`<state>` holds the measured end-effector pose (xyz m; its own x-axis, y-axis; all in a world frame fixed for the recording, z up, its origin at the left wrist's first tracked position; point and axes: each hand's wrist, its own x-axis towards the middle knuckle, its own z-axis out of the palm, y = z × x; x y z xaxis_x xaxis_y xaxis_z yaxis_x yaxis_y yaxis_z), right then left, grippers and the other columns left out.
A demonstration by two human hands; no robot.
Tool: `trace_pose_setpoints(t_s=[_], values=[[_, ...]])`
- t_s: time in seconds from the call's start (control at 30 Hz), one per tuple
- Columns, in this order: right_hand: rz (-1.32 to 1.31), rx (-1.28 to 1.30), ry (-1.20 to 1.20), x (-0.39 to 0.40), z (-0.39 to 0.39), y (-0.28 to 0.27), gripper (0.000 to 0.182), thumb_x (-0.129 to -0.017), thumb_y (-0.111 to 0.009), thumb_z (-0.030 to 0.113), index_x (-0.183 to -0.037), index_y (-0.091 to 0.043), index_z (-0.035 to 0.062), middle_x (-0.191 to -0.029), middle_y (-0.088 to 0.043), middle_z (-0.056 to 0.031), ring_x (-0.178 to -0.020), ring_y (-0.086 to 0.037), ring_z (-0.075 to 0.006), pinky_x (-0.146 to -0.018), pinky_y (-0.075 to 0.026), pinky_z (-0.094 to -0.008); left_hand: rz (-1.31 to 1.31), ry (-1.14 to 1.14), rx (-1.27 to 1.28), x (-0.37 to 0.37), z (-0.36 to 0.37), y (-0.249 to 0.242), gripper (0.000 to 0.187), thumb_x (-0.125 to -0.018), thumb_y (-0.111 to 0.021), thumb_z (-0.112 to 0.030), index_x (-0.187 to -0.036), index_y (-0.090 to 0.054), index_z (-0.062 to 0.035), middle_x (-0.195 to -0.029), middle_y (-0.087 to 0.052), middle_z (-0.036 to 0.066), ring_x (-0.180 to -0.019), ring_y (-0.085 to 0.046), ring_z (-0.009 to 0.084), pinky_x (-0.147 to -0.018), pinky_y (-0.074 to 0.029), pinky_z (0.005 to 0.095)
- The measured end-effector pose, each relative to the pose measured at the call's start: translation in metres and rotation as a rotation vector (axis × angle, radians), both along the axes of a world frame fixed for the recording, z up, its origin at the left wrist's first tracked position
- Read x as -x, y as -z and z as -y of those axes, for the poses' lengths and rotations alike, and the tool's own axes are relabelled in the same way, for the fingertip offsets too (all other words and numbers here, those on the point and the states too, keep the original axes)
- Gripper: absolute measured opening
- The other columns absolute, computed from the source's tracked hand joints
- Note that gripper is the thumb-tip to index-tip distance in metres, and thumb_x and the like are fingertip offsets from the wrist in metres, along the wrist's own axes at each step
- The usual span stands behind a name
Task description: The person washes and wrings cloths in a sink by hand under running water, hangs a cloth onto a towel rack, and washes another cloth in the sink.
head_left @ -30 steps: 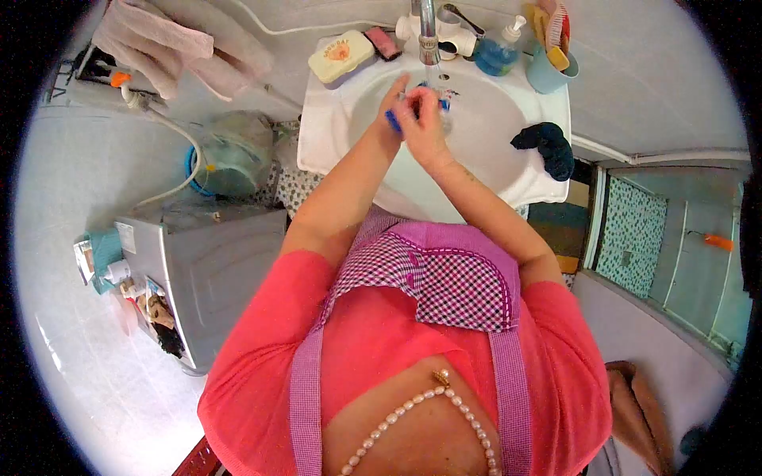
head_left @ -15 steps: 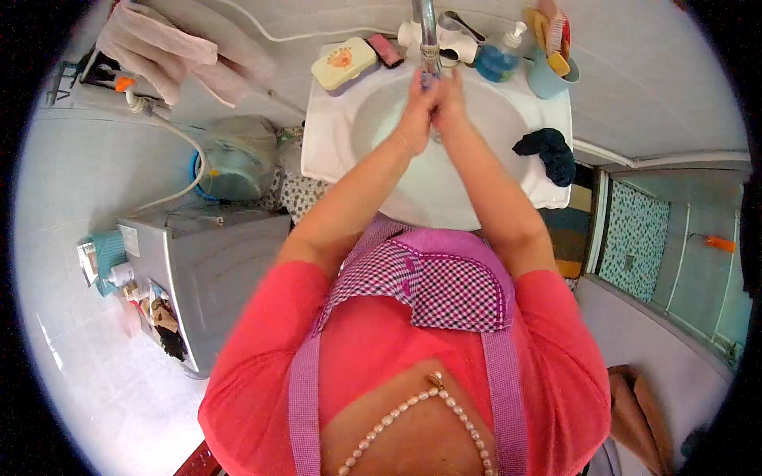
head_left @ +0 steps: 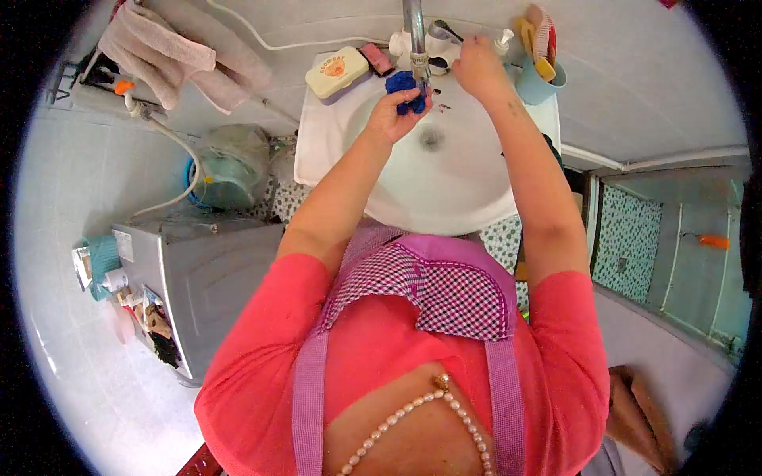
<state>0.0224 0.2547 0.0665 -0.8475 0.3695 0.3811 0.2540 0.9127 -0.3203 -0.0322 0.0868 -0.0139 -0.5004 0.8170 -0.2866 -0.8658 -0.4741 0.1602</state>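
Observation:
My left hand [head_left: 394, 117] is under the faucet [head_left: 414, 36], fingers curled round a wet, crumpled blue cloth [head_left: 403, 86] just below the spout. At the back of the white sink [head_left: 432, 190], my right hand [head_left: 481, 70] has its fingers closed at the end of the dark faucet lever [head_left: 444, 32]. It covers most of the soap pump bottle, whose white pump top [head_left: 504, 41] shows behind it. My right forearm mostly hides a dark cloth [head_left: 553, 151] on the sink's right rim.
A soap box [head_left: 337, 75] and a pink sponge [head_left: 376, 60] sit on the back left ledge. A cup [head_left: 541, 86] with brushes stands at the back right. Towels [head_left: 155, 55] hang at left, above a grey appliance [head_left: 226, 266].
My hands, together under the faucet before, have parted. My right hand has moved up and right to the lever; the left stays below the spout, with the blue cloth now plainly showing.

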Motion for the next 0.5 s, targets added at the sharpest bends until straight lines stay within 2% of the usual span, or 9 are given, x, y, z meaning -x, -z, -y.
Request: trace_pose_setpoints(t_s=[0.07,0.13,0.17,0.2,0.3,0.33,0.43,0.47,0.5], values=[[0.240,0.017,-0.039,0.009,0.000,0.012,0.037,-0.075,-0.056,0.012,-0.109,-0.049,-0.0031,-0.105,-0.052,-0.0255,-0.092,-0.056,-0.0394,-0.079,-0.047,-0.0428,0.042,-0.012,0.012,-0.003,0.002,0.005,0.046,-0.073,-0.053,0.010,-0.116,-0.038,0.0057,-0.105,-0.048,0.020,-0.092,-0.051,0.0324,-0.081,-0.045,0.0414],[0.175,0.125,-0.262,-0.008,0.010,-0.004,0.037,-0.075,-0.055,0.009,-0.110,-0.048,-0.0021,-0.107,-0.053,-0.0234,-0.094,-0.056,-0.0404,-0.080,-0.046,-0.0428,-0.010,-0.044,0.022,-0.011,0.005,0.008,0.046,-0.073,-0.054,0.010,-0.115,-0.038,0.0065,-0.103,-0.049,0.019,-0.092,-0.051,0.0324,-0.079,-0.046,0.0389],[0.151,0.185,-0.378,-0.022,0.019,-0.008,0.037,-0.075,-0.054,0.008,-0.111,-0.047,-0.0016,-0.107,-0.053,-0.0223,-0.094,-0.055,-0.0409,-0.081,-0.046,-0.0428,-0.065,0.019,0.054,-0.014,0.008,0.010,0.043,-0.073,-0.055,0.010,-0.113,-0.041,0.0054,-0.100,-0.051,0.017,-0.089,-0.052,0.0295,-0.076,-0.046,0.0357],[0.168,0.314,-0.438,-0.034,0.022,-0.005,0.046,-0.073,-0.052,0.002,-0.118,-0.045,0.0038,-0.115,-0.051,-0.0173,-0.104,-0.051,-0.0396,-0.084,-0.045,-0.0429,-0.126,0.083,0.085,-0.013,0.011,0.010,0.040,-0.073,-0.057,0.009,-0.110,-0.043,0.0043,-0.097,-0.052,0.015,-0.086,-0.053,0.0267,-0.073,-0.046,0.0325],[0.035,-0.238,-0.574,-0.065,0.025,0.005,0.057,-0.071,-0.053,0.000,-0.125,-0.042,0.0119,-0.126,-0.044,-0.0100,-0.117,-0.042,-0.0339,-0.088,-0.042,-0.0432,-0.388,0.296,0.174,-0.019,0.011,-0.005,0.028,-0.073,-0.060,0.007,-0.098,-0.050,-0.0013,-0.088,-0.054,0.007,-0.075,-0.052,0.0159,-0.060,-0.041,0.0239],[0.130,-0.357,-0.599,-0.075,0.032,0.005,0.063,-0.070,-0.055,0.003,-0.129,-0.039,0.0196,-0.133,-0.036,-0.0040,-0.122,-0.035,-0.0296,-0.091,-0.040,-0.0443,-0.480,0.382,0.210,-0.026,0.011,-0.012,0.024,-0.073,-0.060,0.006,-0.093,-0.052,-0.0036,-0.085,-0.054,0.005,-0.071,-0.051,0.0119,-0.055,-0.039,0.0212],[0.078,-0.359,-0.708,-0.079,0.033,0.019,0.065,-0.071,-0.055,0.003,-0.131,-0.036,0.0214,-0.136,-0.031,-0.0056,-0.124,-0.029,-0.0299,-0.099,-0.029,-0.0459,-0.643,0.669,0.429,-0.039,0.003,-0.023,0.018,-0.072,-0.061,0.005,-0.079,-0.053,-0.0100,-0.078,-0.052,0.000,-0.059,-0.044,0.0058,-0.045,-0.028,0.0194],[0.030,-0.375,-0.727,-0.080,0.029,0.018,0.066,-0.070,-0.058,0.005,-0.131,-0.036,0.0200,-0.134,-0.034,-0.0065,-0.119,-0.035,-0.0309,-0.096,-0.035,-0.0429,-0.724,0.676,0.463,-0.039,-0.003,-0.018,0.015,-0.072,-0.061,0.002,-0.074,-0.052,-0.0099,-0.070,-0.049,-0.001,-0.051,-0.039,0.0054,-0.039,-0.022,0.0210],[0.085,-0.274,-0.739,-0.079,0.028,0.018,0.065,-0.070,-0.058,0.006,-0.130,-0.036,0.0191,-0.133,-0.037,-0.0067,-0.116,-0.038,-0.0310,-0.094,-0.037,-0.0416,-0.816,0.730,0.518,-0.042,-0.005,-0.021,0.014,-0.071,-0.061,0.001,-0.073,-0.052,-0.0099,-0.066,-0.048,-0.002,-0.049,-0.038,0.0056,-0.038,-0.022,0.0211]])
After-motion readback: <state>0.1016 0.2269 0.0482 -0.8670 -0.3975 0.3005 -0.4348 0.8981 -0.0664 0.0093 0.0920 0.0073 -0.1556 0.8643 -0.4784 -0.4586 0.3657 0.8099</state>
